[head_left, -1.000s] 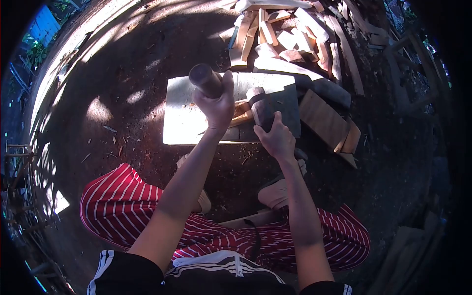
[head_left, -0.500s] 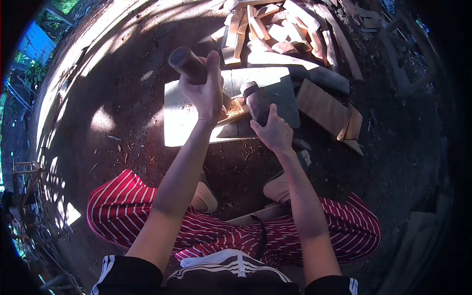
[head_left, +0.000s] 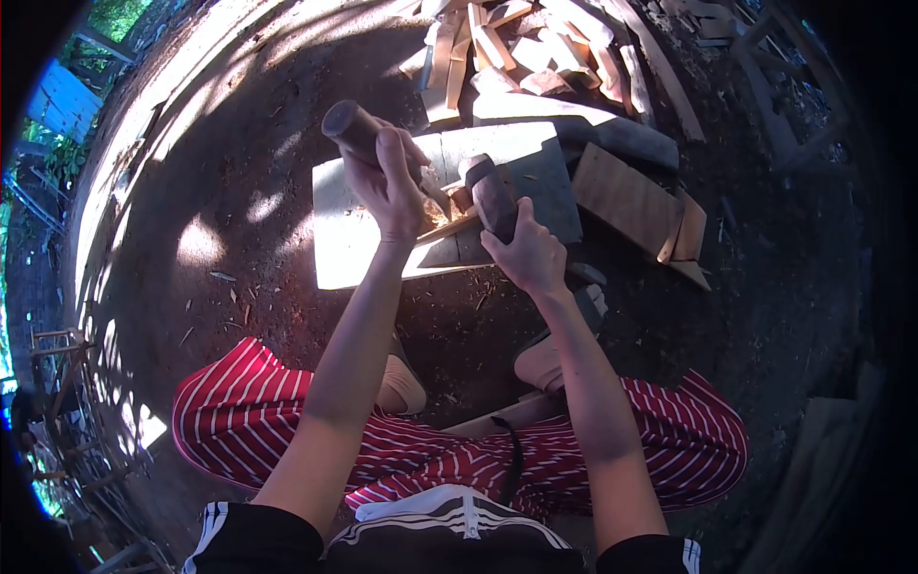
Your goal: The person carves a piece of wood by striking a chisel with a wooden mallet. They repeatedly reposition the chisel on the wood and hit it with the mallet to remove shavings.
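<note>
My left hand is closed around the thick round handle of a chisel. Its blade slants down to a small wooden workpiece, at a roughly cut hollow holding pale shavings. My right hand grips a dark wooden mallet with a black band near its far end. The mallet is just right of the chisel blade, apart from the chisel handle. Under the workpiece lies a wide wooden board, partly in bright sun. My right hand hides the near part of the mallet.
Beyond the board are a heap of split wood and a thick log. A flat plank with smaller offcuts lies to the right. My feet rest near the board on dirt ground strewn with chips.
The chisel and my left hand have shifted slightly down and left, and more of the blade shows. The mallet has moved slightly left. The whole view has shifted a little.
</note>
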Demonstrator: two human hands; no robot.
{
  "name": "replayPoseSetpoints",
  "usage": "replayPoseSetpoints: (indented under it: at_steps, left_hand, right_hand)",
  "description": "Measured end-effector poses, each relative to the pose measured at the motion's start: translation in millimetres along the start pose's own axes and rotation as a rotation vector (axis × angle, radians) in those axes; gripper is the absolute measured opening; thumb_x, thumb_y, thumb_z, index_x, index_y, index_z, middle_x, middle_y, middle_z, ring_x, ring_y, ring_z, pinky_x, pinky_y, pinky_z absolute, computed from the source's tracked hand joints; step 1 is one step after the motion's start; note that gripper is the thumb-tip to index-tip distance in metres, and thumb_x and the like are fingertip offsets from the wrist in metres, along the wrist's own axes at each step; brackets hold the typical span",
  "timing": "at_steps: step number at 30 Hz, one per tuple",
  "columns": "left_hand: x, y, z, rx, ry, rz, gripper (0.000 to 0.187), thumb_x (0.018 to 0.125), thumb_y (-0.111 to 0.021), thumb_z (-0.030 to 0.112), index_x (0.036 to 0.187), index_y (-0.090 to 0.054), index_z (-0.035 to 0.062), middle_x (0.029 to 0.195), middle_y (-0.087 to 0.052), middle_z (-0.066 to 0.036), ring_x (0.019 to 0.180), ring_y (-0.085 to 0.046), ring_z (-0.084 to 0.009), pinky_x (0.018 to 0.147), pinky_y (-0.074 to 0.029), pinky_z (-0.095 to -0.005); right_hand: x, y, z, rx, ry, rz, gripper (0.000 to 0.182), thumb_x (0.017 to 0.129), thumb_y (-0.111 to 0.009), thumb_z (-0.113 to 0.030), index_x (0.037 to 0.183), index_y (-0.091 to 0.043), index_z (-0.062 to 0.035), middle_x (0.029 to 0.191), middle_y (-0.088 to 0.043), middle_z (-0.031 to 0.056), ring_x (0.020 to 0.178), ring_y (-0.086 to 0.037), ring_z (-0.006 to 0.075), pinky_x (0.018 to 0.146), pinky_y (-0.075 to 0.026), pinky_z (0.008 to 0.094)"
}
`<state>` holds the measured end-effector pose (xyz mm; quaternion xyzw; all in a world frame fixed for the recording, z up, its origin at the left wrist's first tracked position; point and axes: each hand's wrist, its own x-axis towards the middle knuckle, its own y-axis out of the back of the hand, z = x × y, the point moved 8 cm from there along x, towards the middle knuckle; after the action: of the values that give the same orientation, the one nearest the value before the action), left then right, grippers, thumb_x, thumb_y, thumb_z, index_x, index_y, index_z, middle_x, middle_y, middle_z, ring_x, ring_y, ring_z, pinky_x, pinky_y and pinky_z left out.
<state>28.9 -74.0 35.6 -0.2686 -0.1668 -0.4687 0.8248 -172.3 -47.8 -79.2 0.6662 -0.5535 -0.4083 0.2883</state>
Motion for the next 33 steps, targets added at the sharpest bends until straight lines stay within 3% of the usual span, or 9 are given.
replayPoseSetpoints:
  at_steps: [4, 6, 8, 12, 14, 27, 29, 33]
  left_hand:
    - [0.4, 1.1, 11.6, 0.283, -0.047, -0.101, 0.025, 0.095, -0.056, 0.027, 0.092, -0.045, 0.0044, 0.061, -0.051, -0.004, 0.047, -0.054, -0.0125, 0.050, -0.044, -0.0258]
    - [2.8, 3.2, 7.4, 0.276, -0.043, -0.054, 0.020, 0.092, -0.059, 0.020, 0.090, -0.047, 0.0041, 0.062, -0.053, -0.005, 0.048, -0.055, -0.0113, 0.048, -0.043, -0.0246]
    - [5.0, 2.1, 13.8, 0.426, -0.299, -0.064, 0.020, 0.089, -0.064, 0.016, 0.087, -0.047, 0.0047, 0.058, -0.051, -0.003, 0.046, -0.052, -0.0097, 0.044, -0.040, -0.0232]
    - [3.6, -6.8, 12.3, 0.308, -0.233, -0.037, 0.022, 0.087, -0.067, 0.014, 0.085, -0.048, 0.0050, 0.057, -0.050, -0.002, 0.044, -0.050, -0.0083, 0.040, -0.037, -0.0223]
    - [2.7, -2.2, -2.0, 0.210, -0.042, 0.063, 0.029, 0.083, -0.073, 0.017, 0.102, -0.058, 0.0023, 0.084, -0.060, -0.003, 0.074, -0.055, -0.0092, 0.067, -0.043, -0.0220]
    - [3.4, -21.5, -16.1, 0.129, -0.041, -0.010, 0.032, 0.084, -0.072, 0.018, 0.106, -0.056, 0.0019, 0.087, -0.060, -0.002, 0.078, -0.056, -0.0095, 0.072, -0.045, -0.0230]
    - [7.0, -27.3, -9.8, 0.194, -0.182, -0.058, 0.025, 0.087, -0.070, 0.017, 0.087, -0.047, 0.0055, 0.057, -0.049, 0.000, 0.043, -0.046, -0.0060, 0.039, -0.035, -0.0211]
    - [12.1, -31.0, -10.9, 0.187, -0.177, -0.075, 0.024, 0.087, -0.069, 0.017, 0.085, -0.048, 0.0056, 0.056, -0.049, 0.000, 0.042, -0.046, -0.0060, 0.038, -0.035, -0.0211]
  right_hand:
    - [-1.0, -1.9, 1.2, 0.020, -0.002, 0.010, 0.060, 0.078, -0.067, -0.045, 0.114, -0.042, -0.0049, 0.085, -0.068, 0.0226, 0.080, -0.068, 0.0407, 0.072, -0.055, 0.0484]
    - [-1.0, -2.5, 2.0, 0.027, 0.002, 0.018, 0.060, 0.078, -0.067, -0.045, 0.115, -0.042, -0.0051, 0.086, -0.068, 0.0226, 0.080, -0.068, 0.0407, 0.072, -0.055, 0.0485]
    - [-0.9, -2.4, 2.2, 0.026, -0.002, 0.012, 0.060, 0.078, -0.067, -0.045, 0.114, -0.042, -0.0052, 0.086, -0.068, 0.0228, 0.080, -0.068, 0.0409, 0.072, -0.055, 0.0485]
    - [-2.0, -0.2, 0.5, 0.022, 0.006, 0.022, 0.059, 0.078, -0.068, -0.045, 0.113, -0.042, -0.0052, 0.085, -0.068, 0.0230, 0.080, -0.068, 0.0417, 0.071, -0.054, 0.0487]
    - [-1.8, -1.6, 1.2, 0.031, 0.009, 0.020, 0.059, 0.078, -0.068, -0.045, 0.113, -0.042, -0.0052, 0.084, -0.068, 0.0230, 0.079, -0.068, 0.0418, 0.071, -0.054, 0.0487]
    - [-2.7, -3.7, 2.4, 0.046, 0.004, 0.021, 0.059, 0.078, -0.067, -0.044, 0.114, -0.041, -0.0052, 0.082, -0.067, 0.0231, 0.078, -0.068, 0.0418, 0.070, -0.054, 0.0491]
    - [-1.9, -4.9, 3.2, 0.055, 0.007, 0.023, 0.059, 0.078, -0.067, -0.044, 0.114, -0.041, -0.0051, 0.082, -0.067, 0.0230, 0.078, -0.068, 0.0417, 0.070, -0.054, 0.0491]
    - [-3.8, -3.4, 2.7, 0.043, 0.006, 0.037, 0.058, 0.078, -0.067, -0.044, 0.113, -0.041, -0.0051, 0.081, -0.067, 0.0226, 0.077, -0.068, 0.0413, 0.069, -0.054, 0.0488]
